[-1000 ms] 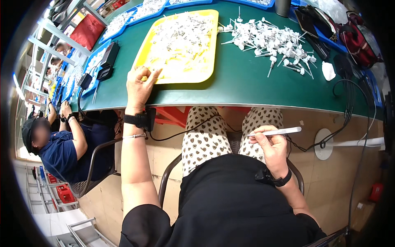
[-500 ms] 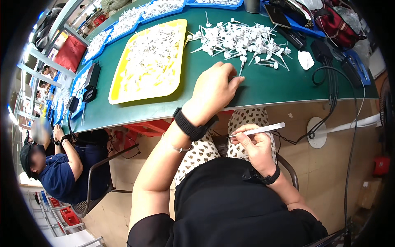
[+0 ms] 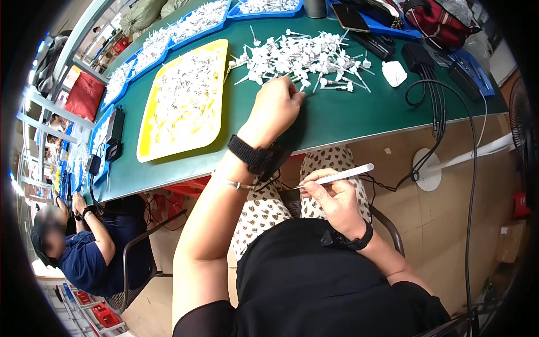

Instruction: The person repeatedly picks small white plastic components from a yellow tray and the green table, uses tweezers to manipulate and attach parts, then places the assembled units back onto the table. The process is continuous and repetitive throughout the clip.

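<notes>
At the near edge of a pile of small white plastic pieces with thin stems [image 3: 320, 59], my left hand [image 3: 275, 109] rests low over the green table. Its fingers curl inward and their tips are hidden behind the hand, so anything pinched there does not show. Lower, above my lap, my right hand [image 3: 338, 206] grips silver tweezers [image 3: 349, 172] between thumb and fingers. The tweezers' fine tips point left and their blunt end sticks out to the right.
Left of the pile lies a yellow tray [image 3: 179, 148] of small parts. Blue trays [image 3: 227, 22] of white pieces line the back. Black cables [image 3: 441, 106] hang over the table's right edge. A phone [image 3: 350, 18] lies behind. Another person [image 3: 90, 253] sits at far left.
My left hand has moved forward to the pile's near edge, its fingers more tucked. The right hand keeps its hold on the tweezers. The whole view has shifted slightly.
</notes>
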The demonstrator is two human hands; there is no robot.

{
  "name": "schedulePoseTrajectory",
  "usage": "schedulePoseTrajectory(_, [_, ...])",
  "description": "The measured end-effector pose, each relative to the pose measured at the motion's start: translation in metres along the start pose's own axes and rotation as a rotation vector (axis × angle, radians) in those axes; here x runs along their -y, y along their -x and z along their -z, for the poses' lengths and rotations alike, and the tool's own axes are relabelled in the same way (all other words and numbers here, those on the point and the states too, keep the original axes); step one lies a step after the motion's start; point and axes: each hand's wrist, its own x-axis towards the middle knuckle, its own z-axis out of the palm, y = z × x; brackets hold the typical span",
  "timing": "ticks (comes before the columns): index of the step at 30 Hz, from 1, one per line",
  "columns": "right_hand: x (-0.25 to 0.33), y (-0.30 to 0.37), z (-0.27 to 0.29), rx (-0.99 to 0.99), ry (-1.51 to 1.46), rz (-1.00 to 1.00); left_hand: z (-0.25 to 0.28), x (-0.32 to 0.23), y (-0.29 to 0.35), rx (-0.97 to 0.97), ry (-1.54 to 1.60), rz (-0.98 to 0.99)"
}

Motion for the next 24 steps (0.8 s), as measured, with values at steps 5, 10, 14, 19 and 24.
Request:
schedulePoseTrajectory(5, [0.001, 0.002, 0.000, -0.018, -0.062, 0.008, 0.028, -0.023, 0.076, -0.021, 0.578, 0.230])
schedulePoseTrajectory(10, [-0.003, 0.002, -0.002, -0.033, -0.159, 0.037, 0.025, -0.026, 0.174, 0.018, 0.778, 0.308])
schedulePoseTrajectory(14, [-0.007, 0.006, -0.007, 0.016, -0.137, 0.096, -0.002, -0.007, 0.210, -0.046, 0.807, 0.282])
schedulePoseTrajectory(19, [-0.009, 0.014, -0.018, 0.091, -0.003, 0.093, -0.017, 0.001, 0.227, -0.024, 0.852, 0.329])
schedulePoseTrajectory(24, [-0.013, 0.015, -0.019, 0.140, 0.180, 0.103, -0.023, 0.007, 0.232, -0.030, 0.685, 0.189])
